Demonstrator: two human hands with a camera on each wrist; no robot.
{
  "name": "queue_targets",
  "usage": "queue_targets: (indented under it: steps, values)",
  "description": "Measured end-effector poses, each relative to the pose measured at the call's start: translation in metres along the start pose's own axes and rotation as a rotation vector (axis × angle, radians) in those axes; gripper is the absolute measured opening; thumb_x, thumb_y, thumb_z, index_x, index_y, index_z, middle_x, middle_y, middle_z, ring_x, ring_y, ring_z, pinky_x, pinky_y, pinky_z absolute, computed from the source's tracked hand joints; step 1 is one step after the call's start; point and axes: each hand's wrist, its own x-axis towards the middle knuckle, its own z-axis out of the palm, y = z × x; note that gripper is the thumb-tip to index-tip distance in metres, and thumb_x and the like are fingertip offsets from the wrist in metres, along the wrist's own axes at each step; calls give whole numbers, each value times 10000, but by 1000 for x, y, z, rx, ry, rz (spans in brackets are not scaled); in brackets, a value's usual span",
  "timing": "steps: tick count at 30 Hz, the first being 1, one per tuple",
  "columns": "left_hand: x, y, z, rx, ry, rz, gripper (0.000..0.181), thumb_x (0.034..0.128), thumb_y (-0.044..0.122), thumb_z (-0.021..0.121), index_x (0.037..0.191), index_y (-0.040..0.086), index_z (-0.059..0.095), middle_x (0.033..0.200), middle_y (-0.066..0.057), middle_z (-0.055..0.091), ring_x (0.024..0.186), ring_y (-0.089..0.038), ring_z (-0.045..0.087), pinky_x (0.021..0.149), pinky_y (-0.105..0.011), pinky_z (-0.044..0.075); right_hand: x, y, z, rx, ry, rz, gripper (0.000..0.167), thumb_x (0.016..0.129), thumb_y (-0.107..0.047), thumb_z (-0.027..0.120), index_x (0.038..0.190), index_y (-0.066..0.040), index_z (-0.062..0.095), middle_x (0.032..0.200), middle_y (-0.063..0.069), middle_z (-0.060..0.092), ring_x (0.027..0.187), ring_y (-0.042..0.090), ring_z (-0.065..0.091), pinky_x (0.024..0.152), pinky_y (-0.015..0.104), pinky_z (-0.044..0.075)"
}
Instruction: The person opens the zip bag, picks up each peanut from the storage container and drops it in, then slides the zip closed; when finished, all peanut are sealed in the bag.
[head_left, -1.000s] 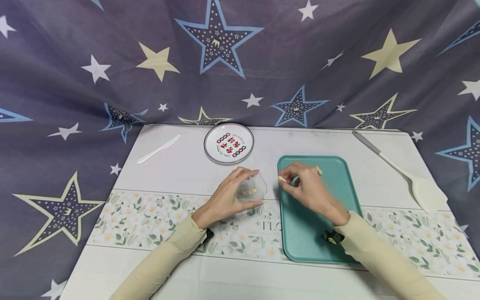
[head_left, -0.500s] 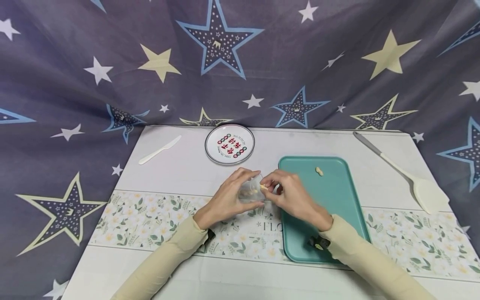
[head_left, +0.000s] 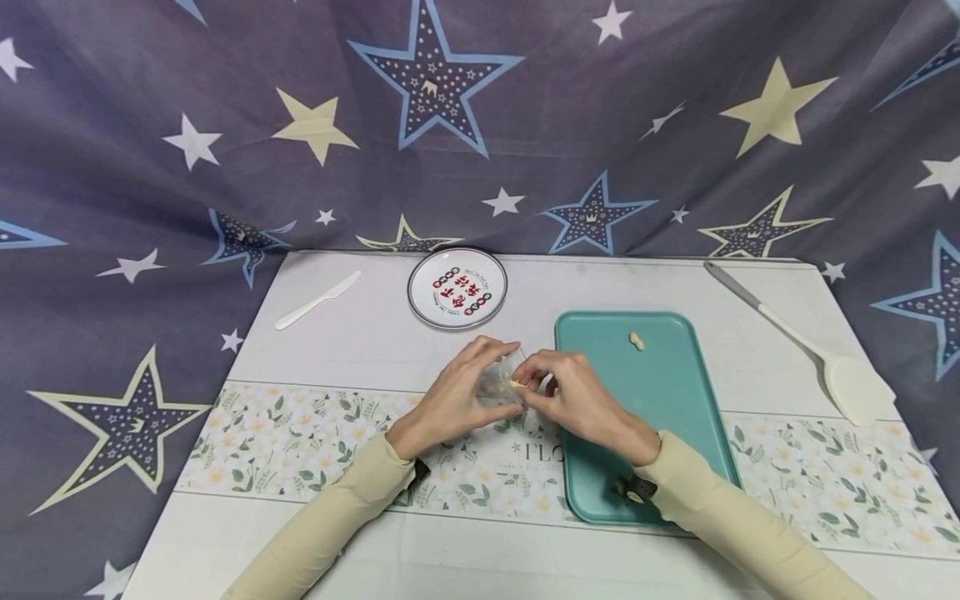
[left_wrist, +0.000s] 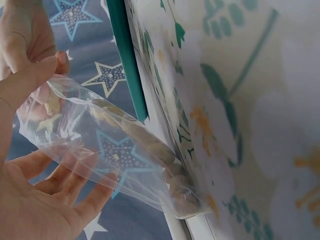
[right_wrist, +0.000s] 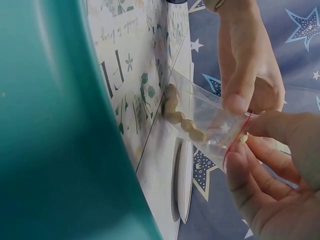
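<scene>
A clear zip bag (head_left: 491,379) with several unshelled peanuts (right_wrist: 172,112) in its bottom end stands tilted above the table. My left hand (head_left: 453,392) grips the bag by its sides near the mouth, the thumb and fingers spread around it. At the bag's red-lined opening, my right hand (head_left: 581,404) pinches one peanut (right_wrist: 243,137) between thumb and fingertips. In the left wrist view, the right fingertips show through the clear plastic (left_wrist: 125,145), at the mouth. Another peanut (head_left: 637,341) lies on the teal tray (head_left: 667,400), partly under the right forearm.
A round white plate (head_left: 423,287) with red lettering sits at the back middle. A white plastic knife (head_left: 318,301) lies at the back left. On the right rests a long-handled white spatula (head_left: 855,387). A star-patterned cloth (head_left: 450,192) hangs behind the table.
My right hand has moved left from over the tray to the bag's mouth, carrying the pinched peanut. The left hand and bag have stayed nearly still.
</scene>
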Motion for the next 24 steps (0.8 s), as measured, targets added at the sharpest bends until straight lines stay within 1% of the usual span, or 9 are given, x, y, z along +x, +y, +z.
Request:
queue_targets:
  steps: [4, 8, 13, 17, 20, 24]
  values:
    - [-1, 0, 1, -3, -6, 3, 847, 820, 370, 900, 1533, 141, 506, 1360, -41, 585, 1238, -206, 593, 1094, -405, 523, -2, 0, -1, -7, -12, 1, 138, 884, -41, 796, 1012, -90, 781, 947, 35, 772, 804, 101, 703, 667, 194, 600]
    - [-1, 0, 2, -8, -4, 4, 837, 827, 375, 894, 1530, 135, 509, 1360, -45, 587, 1237, -199, 592, 1099, -402, 521, -4, 1, -3, -10, -9, 6, 108, 908, -76, 789, 1014, -96, 782, 965, 34, 765, 831, 114, 706, 682, 203, 607]
    - [-2, 1, 2, -13, 3, 9, 844, 820, 396, 896, 1523, 124, 516, 1353, -90, 603, 1196, -234, 613, 1070, -407, 536, -5, 4, -7, -10, 24, -1, 109, 913, -72, 787, 1021, -63, 775, 965, 61, 761, 834, 150, 720, 690, 247, 624]
    - [-1, 1, 1, -13, 0, 6, 851, 816, 407, 898, 1524, 131, 515, 1354, -99, 605, 1179, -260, 623, 1059, -402, 539, -7, 8, -13, -16, 54, 4, 109, 917, -59, 776, 1024, -33, 770, 964, 76, 763, 822, 169, 725, 681, 268, 627]
    - [0, 1, 1, -10, -4, 4, 853, 818, 415, 895, 1528, 137, 512, 1363, -95, 603, 1188, -264, 626, 1061, -402, 539, -8, 13, -19, -34, 70, 18, 103, 926, -61, 767, 1026, -37, 771, 971, 72, 761, 820, 172, 724, 675, 274, 625]
    - [0, 0, 1, -21, -3, -2, 866, 813, 417, 899, 1532, 136, 507, 1376, -94, 599, 1195, -271, 630, 1069, -407, 537, -11, 23, -28, -75, 93, 36, 90, 933, -74, 766, 1023, -72, 775, 984, 59, 760, 823, 162, 721, 668, 292, 624]
